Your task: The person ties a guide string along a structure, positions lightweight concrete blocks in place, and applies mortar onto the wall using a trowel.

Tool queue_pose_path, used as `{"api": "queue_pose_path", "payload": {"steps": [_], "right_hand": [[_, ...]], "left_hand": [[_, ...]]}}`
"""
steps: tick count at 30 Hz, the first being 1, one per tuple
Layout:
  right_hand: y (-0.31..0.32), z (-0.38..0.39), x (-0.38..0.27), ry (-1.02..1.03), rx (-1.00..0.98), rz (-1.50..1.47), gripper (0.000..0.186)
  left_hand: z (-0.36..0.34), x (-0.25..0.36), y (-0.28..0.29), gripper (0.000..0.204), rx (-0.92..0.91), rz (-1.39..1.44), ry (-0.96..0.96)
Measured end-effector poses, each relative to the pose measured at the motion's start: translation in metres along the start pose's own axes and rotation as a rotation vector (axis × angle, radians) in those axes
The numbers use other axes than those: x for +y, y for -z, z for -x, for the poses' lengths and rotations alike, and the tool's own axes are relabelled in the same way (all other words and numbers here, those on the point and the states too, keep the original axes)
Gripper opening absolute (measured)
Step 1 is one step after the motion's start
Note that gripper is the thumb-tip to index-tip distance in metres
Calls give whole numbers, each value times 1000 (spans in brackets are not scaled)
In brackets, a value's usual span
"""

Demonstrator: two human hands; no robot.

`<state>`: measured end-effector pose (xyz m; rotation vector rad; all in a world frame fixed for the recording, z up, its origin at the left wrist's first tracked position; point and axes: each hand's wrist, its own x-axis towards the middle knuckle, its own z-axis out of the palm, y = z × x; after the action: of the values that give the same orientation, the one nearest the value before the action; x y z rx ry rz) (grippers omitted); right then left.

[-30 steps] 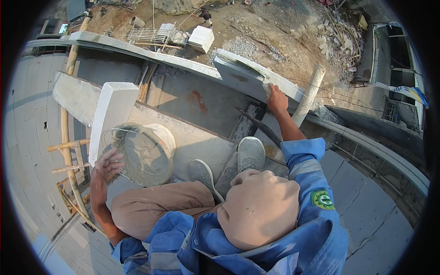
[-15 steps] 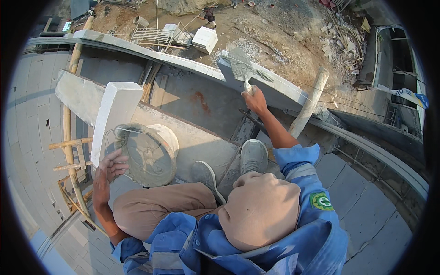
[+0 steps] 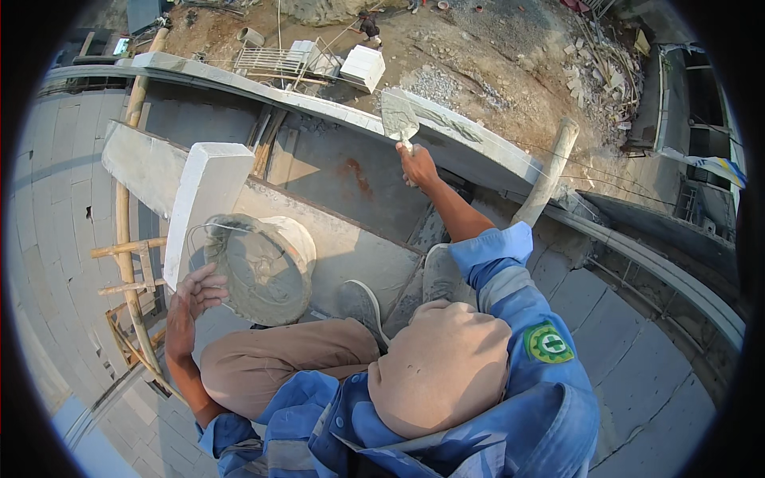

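Note:
My right hand (image 3: 418, 167) is closed round the handle of a pointing trowel (image 3: 398, 116), its grey-smeared blade over the top of a pale block wall (image 3: 498, 149). A ridge of wet mortar (image 3: 449, 122) lies along that top, just right of the blade. My left hand (image 3: 196, 298) has its fingers stretched out and holds nothing. It is beside the lower end of a white lightweight block (image 3: 203, 195) standing on edge; whether it touches the block I cannot tell. Close to those fingers is a bucket (image 3: 298, 243) with grey mortar (image 3: 259, 271) inside and a wire handle.
I squat on a plank platform (image 3: 343, 263) behind the wall. A wooden post (image 3: 550, 171) rises at the right, and bamboo poles (image 3: 126, 215) stand at the left. A thin string runs along the wall. Far below, a person (image 3: 369, 29) is near stacked white blocks (image 3: 362, 68).
My right hand and the trowel have moved left along the wall top, showing more of the mortar ridge behind the blade. My left hand stays about where it was, beside the bucket.

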<state>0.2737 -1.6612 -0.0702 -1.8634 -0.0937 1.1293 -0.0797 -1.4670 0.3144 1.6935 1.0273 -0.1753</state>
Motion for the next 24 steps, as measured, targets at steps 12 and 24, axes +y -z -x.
{"api": "queue_pose_path", "payload": {"steps": [12,24], "right_hand": [[25,37,40,-8,164,103,52],[73,88,89,-95,292,-17,47]], "left_hand": [[1,8,-2,81,5,16,-16],[-3,-4,1,84,-18,29,-28]]}}
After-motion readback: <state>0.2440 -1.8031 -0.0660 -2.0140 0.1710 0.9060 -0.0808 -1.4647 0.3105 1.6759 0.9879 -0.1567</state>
